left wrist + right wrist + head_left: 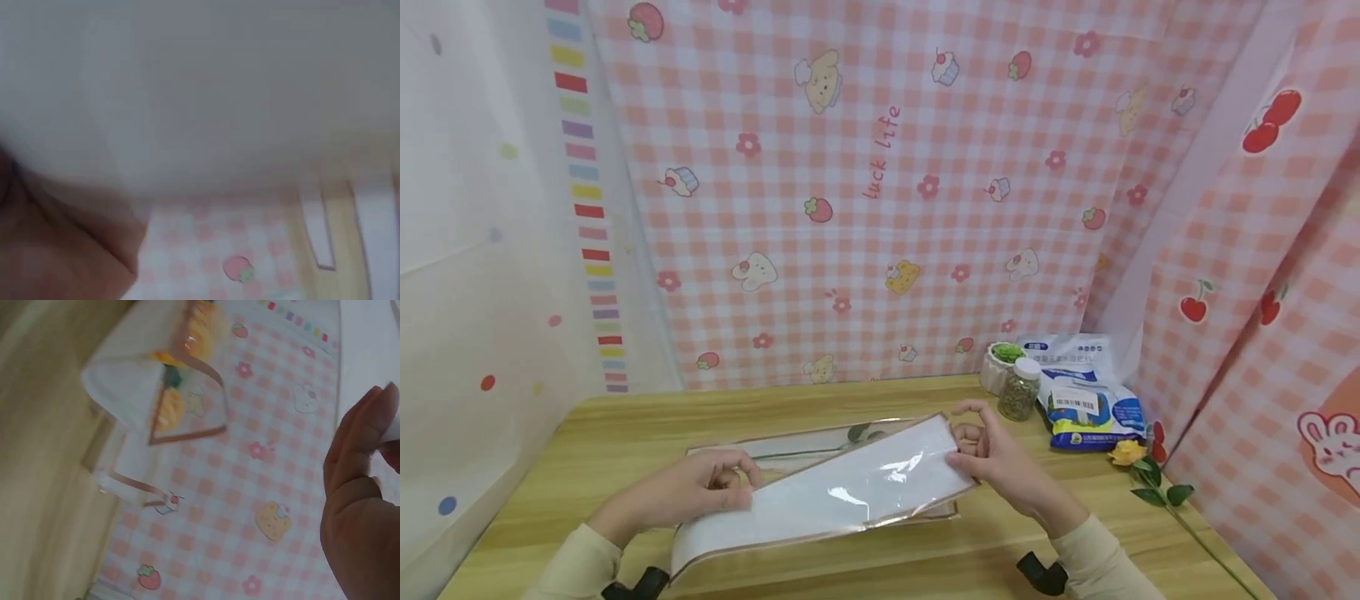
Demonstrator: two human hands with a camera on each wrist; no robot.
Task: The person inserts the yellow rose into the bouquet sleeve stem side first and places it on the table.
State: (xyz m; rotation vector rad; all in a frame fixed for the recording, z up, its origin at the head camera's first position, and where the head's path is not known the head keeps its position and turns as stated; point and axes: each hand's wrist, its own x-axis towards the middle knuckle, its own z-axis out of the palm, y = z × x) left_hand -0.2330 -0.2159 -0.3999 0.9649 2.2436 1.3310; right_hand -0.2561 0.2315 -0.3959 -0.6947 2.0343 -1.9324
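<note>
Wrapping sheet (850, 492), white, glossy and brown-edged, spans the gap between two hands above a wooden table (565, 475). The left hand (711, 483) pinches its upper edge near the left end, which curves downward; the right hand (992, 462) grips the right end between thumb and fingers. Between the hands, just beyond the sheet, a green stem (797, 454) with leaves (859, 432) lies on another brown-edged sheet (827, 438). Past the right hand stand a white plant pot (995, 375), a white-lidded jar (1020, 396) and blue-and-white packets (1093, 417); right of it lies a yellow rose (1127, 452).
</note>
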